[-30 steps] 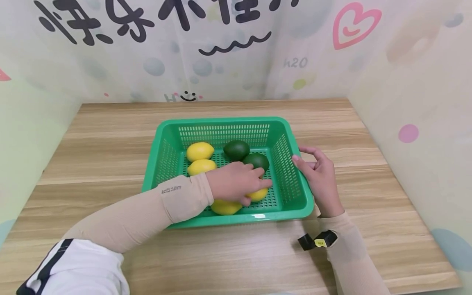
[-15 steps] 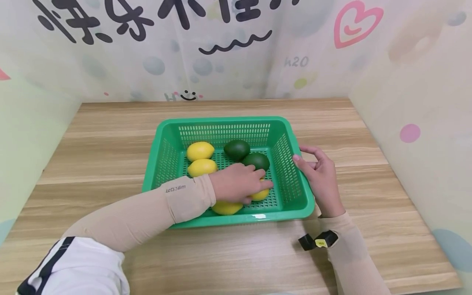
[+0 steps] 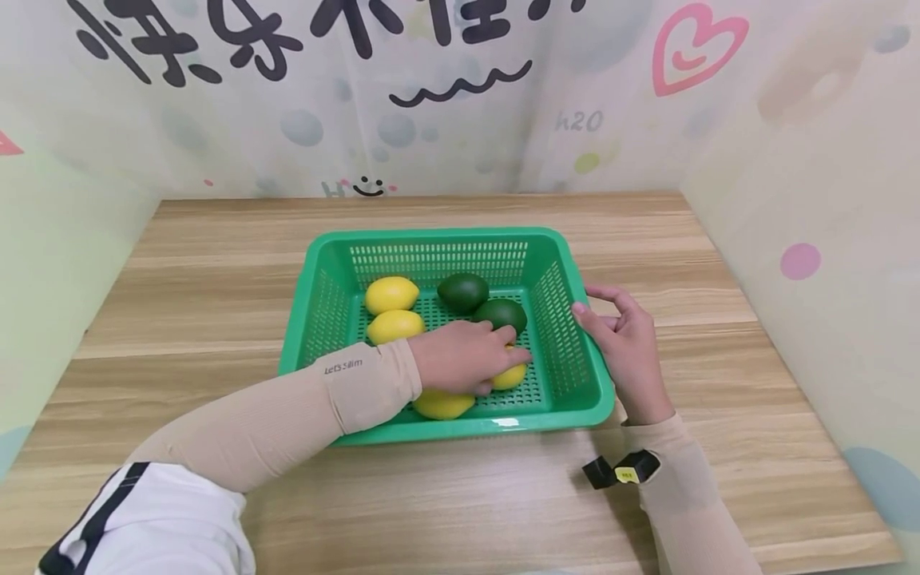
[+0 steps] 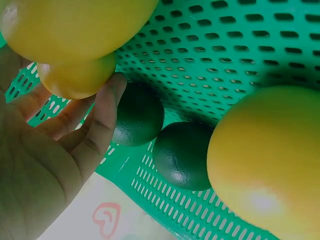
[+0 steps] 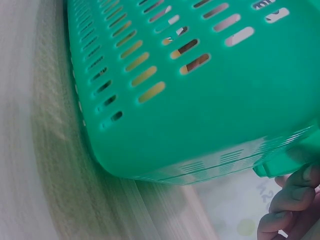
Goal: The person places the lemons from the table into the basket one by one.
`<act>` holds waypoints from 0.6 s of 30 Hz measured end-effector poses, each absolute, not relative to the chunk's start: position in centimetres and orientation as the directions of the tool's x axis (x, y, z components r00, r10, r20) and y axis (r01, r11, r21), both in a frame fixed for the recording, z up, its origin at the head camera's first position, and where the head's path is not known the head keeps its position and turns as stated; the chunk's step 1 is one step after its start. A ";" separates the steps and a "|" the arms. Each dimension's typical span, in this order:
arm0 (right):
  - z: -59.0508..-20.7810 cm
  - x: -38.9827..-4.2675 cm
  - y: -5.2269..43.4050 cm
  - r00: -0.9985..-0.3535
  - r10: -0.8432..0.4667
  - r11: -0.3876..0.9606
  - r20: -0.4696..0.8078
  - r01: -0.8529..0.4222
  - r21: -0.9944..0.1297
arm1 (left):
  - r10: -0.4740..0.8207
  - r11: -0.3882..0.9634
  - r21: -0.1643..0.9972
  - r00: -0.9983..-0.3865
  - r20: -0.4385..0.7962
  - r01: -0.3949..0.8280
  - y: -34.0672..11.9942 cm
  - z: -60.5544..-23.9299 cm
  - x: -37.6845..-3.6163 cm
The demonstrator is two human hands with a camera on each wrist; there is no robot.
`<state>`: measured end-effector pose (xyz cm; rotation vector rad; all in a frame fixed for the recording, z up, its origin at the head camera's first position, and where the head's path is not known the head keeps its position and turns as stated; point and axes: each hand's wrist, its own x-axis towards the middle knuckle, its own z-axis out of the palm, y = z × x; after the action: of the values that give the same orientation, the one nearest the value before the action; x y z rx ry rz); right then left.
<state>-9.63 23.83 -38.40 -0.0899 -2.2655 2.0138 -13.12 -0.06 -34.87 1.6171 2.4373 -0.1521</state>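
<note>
Yellow and smooth, the lemon (image 3: 509,377) under the left hand (image 3: 463,357) is one of four yellow lemons in the green basket (image 3: 446,238); two dark green limes make up the rest. The left hand lies over this lemon with fingers curled down around it, the fingertips (image 3: 519,357) wrapped over its far side; it sits on the basket floor toward 4 o'clock. In the left wrist view the thumb (image 4: 102,120) reaches up beside the lemon (image 4: 76,77).

The right hand (image 3: 624,351) rests against the basket's outer wall at 3 o'clock, fingers loosely bent, the thumb and forefinger touching the rim without closing round it.

At 6 o'clock of the left hand lies a second lemon (image 3: 442,404), partly hidden by the wrist. Two more lemons (image 3: 391,295) lie side by side at 10 o'clock. The two limes (image 3: 463,292) touch each other at 12 to 1 o'clock. The basket stands on a wooden tabletop (image 3: 216,263).
</note>
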 end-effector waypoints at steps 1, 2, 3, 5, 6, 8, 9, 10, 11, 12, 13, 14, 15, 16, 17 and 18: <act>-38.4 -9.6 23.8 -0.992 0.117 0.122 0.042 -0.028 -0.992 | 0.898 0.391 0.028 -0.375 -0.231 0.920 -0.1 -34.8 -13.2; -38.4 -9.7 23.8 -0.992 0.116 0.123 0.042 -0.028 -0.992 | 0.898 0.391 0.026 -0.375 -0.231 0.920 -0.1 -34.8 -13.2; -38.4 -9.7 23.8 -0.992 0.116 0.124 0.041 -0.027 -0.992 | 0.898 0.391 0.019 -0.377 -0.228 0.920 -0.1 -34.7 -13.2; -38.5 -9.7 23.9 -0.992 0.116 0.127 0.041 -0.026 -0.992 | 0.899 0.394 0.007 -0.383 -0.214 0.919 -0.2 -34.4 -13.2; -38.5 -9.6 23.9 -0.992 0.116 0.128 0.042 -0.027 -0.991 | 0.898 0.397 0.001 -0.388 -0.206 0.918 -0.2 -34.1 -13.1; -38.5 -9.6 24.0 -0.992 0.119 0.139 0.046 -0.029 -0.990 | 0.898 0.406 0.006 -0.397 -0.191 0.914 -0.4 -33.3 -13.1; -38.5 -9.6 24.1 -0.991 0.121 0.149 0.049 -0.031 -0.988 | 0.897 0.412 0.005 -0.405 -0.179 0.911 -0.6 -32.6 -13.0; -38.5 -9.6 24.1 -0.991 0.124 0.159 0.054 -0.034 -0.987 | 0.895 0.423 0.011 -0.415 -0.165 0.906 -0.9 -31.8 -12.9; -38.5 -9.6 24.2 -0.990 0.128 0.171 0.060 -0.037 -0.985 | 0.892 0.432 0.019 -0.425 -0.153 0.901 -1.3 -31.0 -12.8; -38.5 -9.6 24.2 -0.989 0.131 0.183 0.065 -0.041 -0.982 | 0.889 0.444 0.023 -0.437 -0.137 0.896 -1.8 -30.2 -12.7; -38.5 -9.6 24.2 -0.989 0.133 0.196 0.070 -0.043 -0.980 | 0.883 0.461 0.034 -0.454 -0.121 0.887 -2.4 -29.4 -12.6; -38.6 -9.6 24.3 -0.988 0.134 0.212 0.075 -0.046 -0.976 | 0.872 0.484 0.046 -0.477 -0.104 0.874 -3.1 -28.5 -12.4; -38.6 -9.5 24.4 -0.988 0.133 0.231 0.082 -0.049 -0.972 | 0.861 0.507 0.060 -0.502 -0.087 0.860 -3.9 -27.8 -12.2; -38.6 -9.5 24.5 -0.987 0.132 0.250 0.087 -0.052 -0.967 | 0.845 0.535 0.081 -0.531 -0.069 0.841 -4.8 -27.2 -12.0; -38.7 -9.5 24.7 -0.987 0.127 0.275 0.095 -0.057 -0.960 | 0.823 0.568 0.096 -0.565 -0.056 0.818 -5.8 -26.7 -11.8; -38.7 -9.4 24.8 -0.988 0.119 0.300 0.103 -0.063 -0.952 | 0.797 0.603 0.110 -0.602 -0.044 0.790 -6.9 -26.3 -11.6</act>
<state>-9.42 24.79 -38.69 -0.0523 -2.4042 1.7725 -11.56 -6.85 -26.26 1.3559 2.7330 0.1217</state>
